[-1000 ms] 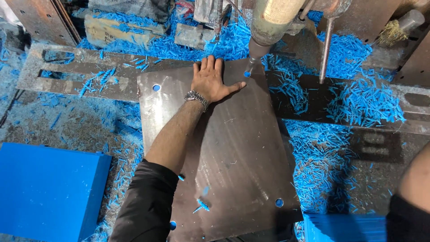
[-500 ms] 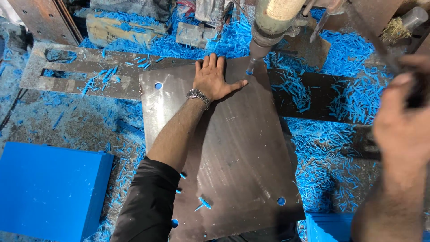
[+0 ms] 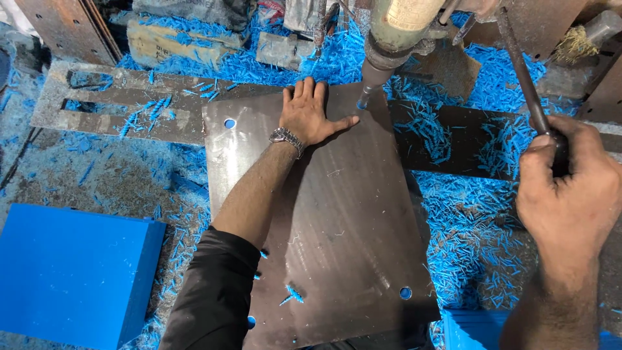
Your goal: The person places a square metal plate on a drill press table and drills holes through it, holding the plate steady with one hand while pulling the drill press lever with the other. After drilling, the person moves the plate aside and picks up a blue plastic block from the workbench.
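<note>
A dark metal plate point(image 3: 337, 240) with round holes near its corners lies flat under a drill press head point(image 3: 398, 29). My left hand point(image 3: 310, 113), with a wristwatch, presses flat on the plate's far edge, fingers spread, thumb close to the drill bit point(image 3: 365, 98). The bit's tip stands at the plate's far right corner. My right hand point(image 3: 570, 194) is closed around the end of the long metal feed lever point(image 3: 521, 78) on the right.
Blue swarf shavings point(image 3: 466, 227) cover the bench around the plate. A blue block point(image 3: 71, 272) sits at the lower left. A slotted steel bar point(image 3: 116, 107) lies at the far left, a dark flat bar point(image 3: 453, 139) to the right, scrap pieces behind.
My right hand has come into view from the right and closed on the feed lever. My left hand stays flat on the plate.
</note>
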